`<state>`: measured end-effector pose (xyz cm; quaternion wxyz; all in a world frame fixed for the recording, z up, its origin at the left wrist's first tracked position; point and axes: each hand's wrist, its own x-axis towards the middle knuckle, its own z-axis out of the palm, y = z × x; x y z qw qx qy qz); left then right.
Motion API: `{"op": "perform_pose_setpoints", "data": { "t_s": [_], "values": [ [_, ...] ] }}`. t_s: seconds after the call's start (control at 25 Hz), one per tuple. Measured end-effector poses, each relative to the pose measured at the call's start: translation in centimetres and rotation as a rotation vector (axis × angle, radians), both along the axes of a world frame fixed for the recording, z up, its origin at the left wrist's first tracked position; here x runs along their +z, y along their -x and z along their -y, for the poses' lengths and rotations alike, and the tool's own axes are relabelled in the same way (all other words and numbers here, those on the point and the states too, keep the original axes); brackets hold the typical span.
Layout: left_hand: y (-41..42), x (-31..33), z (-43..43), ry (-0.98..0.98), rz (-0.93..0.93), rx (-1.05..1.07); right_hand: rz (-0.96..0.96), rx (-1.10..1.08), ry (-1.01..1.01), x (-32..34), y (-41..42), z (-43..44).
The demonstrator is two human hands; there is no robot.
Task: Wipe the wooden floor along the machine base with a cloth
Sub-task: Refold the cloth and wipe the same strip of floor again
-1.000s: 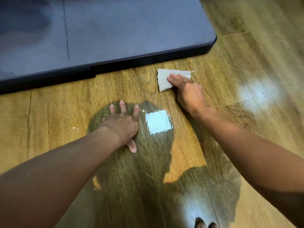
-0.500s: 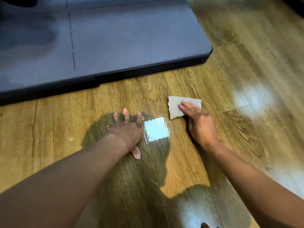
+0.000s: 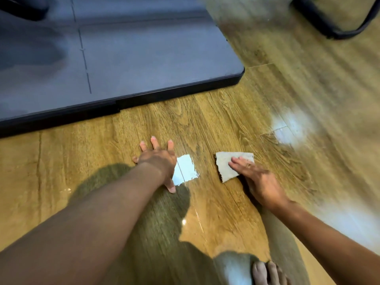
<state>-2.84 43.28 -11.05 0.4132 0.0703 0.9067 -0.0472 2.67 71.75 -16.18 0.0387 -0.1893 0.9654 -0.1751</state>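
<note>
A small pale cloth (image 3: 226, 165) lies flat on the wooden floor (image 3: 205, 124). My right hand (image 3: 257, 179) presses on its near right part with flat fingers. My left hand (image 3: 158, 159) rests palm down on the floor to the cloth's left, fingers spread, holding nothing. The dark grey machine base (image 3: 133, 58) with its black edge (image 3: 174, 93) fills the upper left. The cloth is well short of that edge.
A bright square reflection (image 3: 186, 169) shines on the floor between my hands. A black curved frame (image 3: 333, 27) stands at the top right. My bare toes (image 3: 267, 272) show at the bottom edge. Open floor stretches to the right.
My right hand has drawn the cloth back from the base's edge toward me, across the floor. My left hand stays planted in the same spot. The view has tilted.
</note>
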Motion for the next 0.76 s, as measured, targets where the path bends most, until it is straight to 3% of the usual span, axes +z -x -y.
{"op": "perform_pose_setpoints", "data": {
  "t_s": [0.24,0.44,0.64,0.76],
  "values": [
    [-0.4,-0.3,0.4,-0.030,-0.016,0.016,-0.002,-0.254,0.003,1.0,3.5,2.8],
    [0.0,-0.2,-0.4,-0.004,-0.060,-0.166,0.026,-0.155,-0.009,0.3,-5.8,-1.2],
    [1.7,0.2,-5.5,0.040,0.010,-0.210,0.082,-0.107,-0.003,1.9,1.6,-1.6],
    [2.8,0.3,-7.1,0.040,-0.037,-0.088,0.074,-0.149,-0.032,0.7,-0.6,-2.3]
  ]
}}
